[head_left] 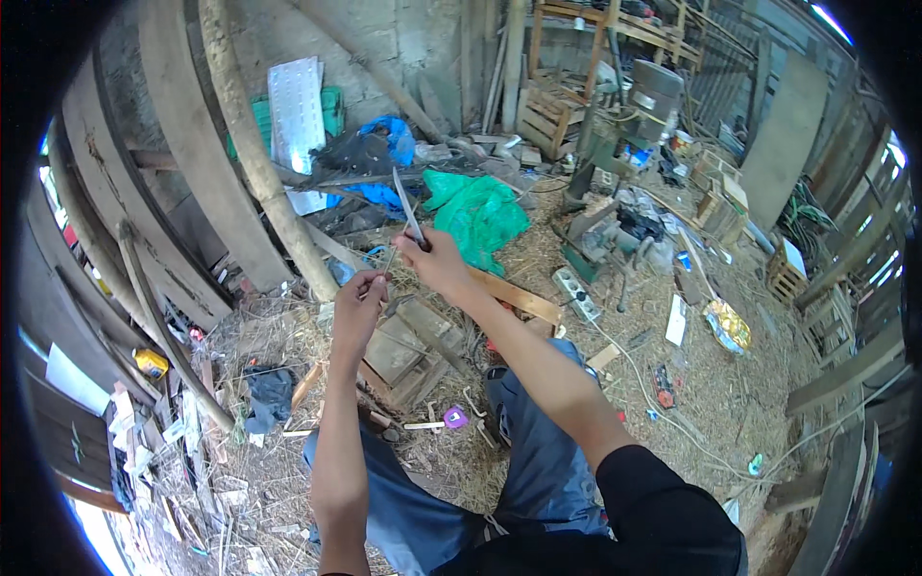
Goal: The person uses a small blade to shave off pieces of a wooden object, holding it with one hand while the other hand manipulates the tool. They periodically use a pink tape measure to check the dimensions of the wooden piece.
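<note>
My right hand (437,259) grips the dark handle of a long-bladed knife (405,202), its blade pointing up and away from me. Just left of and below it, my left hand (360,302) has its fingers pinched on a thin stick (389,262), whose exact shape is too small to make out. Below both hands a weathered wooden board (389,346) lies on the straw-strewn ground between my bent legs. A longer light-brown plank (514,296) lies under and beside my right forearm.
Leaning boards and a pole (277,211) line the left. Ahead lie a green plastic sheet (480,216), blue sheeting (389,139) and wooden crates (547,125). A power strip (573,293) with a white cord, scattered debris and a yellow bag (727,326) are on the right.
</note>
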Demonstrator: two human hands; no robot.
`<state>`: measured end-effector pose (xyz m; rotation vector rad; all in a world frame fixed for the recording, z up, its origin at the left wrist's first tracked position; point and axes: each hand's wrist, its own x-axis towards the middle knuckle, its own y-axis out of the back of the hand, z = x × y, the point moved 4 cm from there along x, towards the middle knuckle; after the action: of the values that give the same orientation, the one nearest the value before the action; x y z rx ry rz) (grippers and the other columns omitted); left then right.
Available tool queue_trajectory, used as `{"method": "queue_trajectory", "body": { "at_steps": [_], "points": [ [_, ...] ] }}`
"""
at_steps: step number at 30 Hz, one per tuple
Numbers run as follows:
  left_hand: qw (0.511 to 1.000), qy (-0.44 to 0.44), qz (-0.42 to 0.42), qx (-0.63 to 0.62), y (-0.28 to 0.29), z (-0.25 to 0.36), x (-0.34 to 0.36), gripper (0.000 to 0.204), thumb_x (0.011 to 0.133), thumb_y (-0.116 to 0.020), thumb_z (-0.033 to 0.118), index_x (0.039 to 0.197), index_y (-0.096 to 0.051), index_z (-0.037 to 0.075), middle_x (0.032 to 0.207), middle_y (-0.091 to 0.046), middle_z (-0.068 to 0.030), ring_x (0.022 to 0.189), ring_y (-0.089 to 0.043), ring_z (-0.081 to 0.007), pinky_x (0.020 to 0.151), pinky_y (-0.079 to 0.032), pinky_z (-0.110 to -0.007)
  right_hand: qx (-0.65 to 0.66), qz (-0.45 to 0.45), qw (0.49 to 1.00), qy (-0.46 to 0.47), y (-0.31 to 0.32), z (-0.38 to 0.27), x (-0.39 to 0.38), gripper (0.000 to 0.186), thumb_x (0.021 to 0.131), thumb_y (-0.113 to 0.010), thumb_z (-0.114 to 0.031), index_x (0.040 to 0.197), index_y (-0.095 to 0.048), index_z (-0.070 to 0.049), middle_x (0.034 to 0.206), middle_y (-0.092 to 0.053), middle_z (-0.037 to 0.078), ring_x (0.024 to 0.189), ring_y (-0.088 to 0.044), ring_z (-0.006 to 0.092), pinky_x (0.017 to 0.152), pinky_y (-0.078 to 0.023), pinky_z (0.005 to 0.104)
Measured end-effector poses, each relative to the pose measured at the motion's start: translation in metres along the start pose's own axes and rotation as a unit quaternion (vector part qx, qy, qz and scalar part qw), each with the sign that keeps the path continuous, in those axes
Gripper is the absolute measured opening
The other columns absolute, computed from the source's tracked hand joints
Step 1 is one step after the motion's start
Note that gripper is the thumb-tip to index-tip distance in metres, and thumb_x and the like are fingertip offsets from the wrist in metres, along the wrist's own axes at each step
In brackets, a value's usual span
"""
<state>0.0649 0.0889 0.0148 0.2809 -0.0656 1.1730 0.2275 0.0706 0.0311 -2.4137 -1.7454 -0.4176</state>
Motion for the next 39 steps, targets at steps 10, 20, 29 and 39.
{"method": "queue_trajectory", "body": {
  "at_steps": [10, 20, 29, 39],
  "points": [
    [0.997, 0.008, 0.006, -0.083, 0.019, 0.002, -0.008, 0.019, 0.086, -0.064, 0.019, 0.093, -0.066, 0.001, 0.068, -0.058, -0.0001, 0.058, -0.051, -0.0055, 0.052, -0.040, -0.021, 0.179, 0.057, 0.978, -0.093, 0.047, -0.010, 0.006, 0.014, 0.082, -0.066, -0.016, 0.080, -0.057, -0.005, 0.065, -0.053, -0.001, 0.043, -0.036, 0.0030, 0.037, -0.024, 0.0217],
    [0.896, -0.027, 0.197, -0.396, 0.039, -0.023, 0.009, 0.022, 0.095, -0.051, 0.026, 0.100, -0.057, 0.005, 0.076, -0.054, 0.0017, 0.074, -0.055, -0.0103, 0.070, -0.046, -0.025, 0.055, -0.194, 0.954, -0.220, -0.018, 0.015, -0.023, 0.016, 0.081, -0.066, -0.022, 0.084, -0.063, -0.007, 0.064, -0.060, 0.002, 0.042, -0.040, 0.0057, 0.038, -0.027, 0.0231],
    [0.992, -0.080, 0.076, 0.057, 0.006, -0.009, 0.012, 0.021, 0.093, -0.050, 0.017, 0.098, -0.064, 0.001, 0.066, -0.048, 0.0023, 0.060, -0.042, -0.0049, 0.053, -0.034, -0.023, -0.165, -0.086, 0.981, -0.048, 0.005, 0.018, 0.000, 0.037, 0.083, -0.063, -0.037, 0.087, -0.066, 0.000, 0.068, -0.063, 0.005, 0.064, -0.058, 0.0147, 0.063, -0.045, 0.0315],
    [0.994, -0.015, -0.074, 0.083, -0.024, -0.006, 0.000, 0.022, 0.093, -0.048, 0.017, 0.099, -0.063, 0.001, 0.065, -0.051, -0.0015, 0.056, -0.045, -0.0077, 0.053, -0.037, -0.025, -0.052, -0.041, 0.997, -0.047, 0.030, 0.030, 0.011, 0.024, 0.086, -0.060, -0.026, 0.083, -0.064, -0.003, 0.065, -0.058, -0.002, 0.055, -0.047, 0.0051, 0.047, -0.036, 0.0236]
  ]
}}
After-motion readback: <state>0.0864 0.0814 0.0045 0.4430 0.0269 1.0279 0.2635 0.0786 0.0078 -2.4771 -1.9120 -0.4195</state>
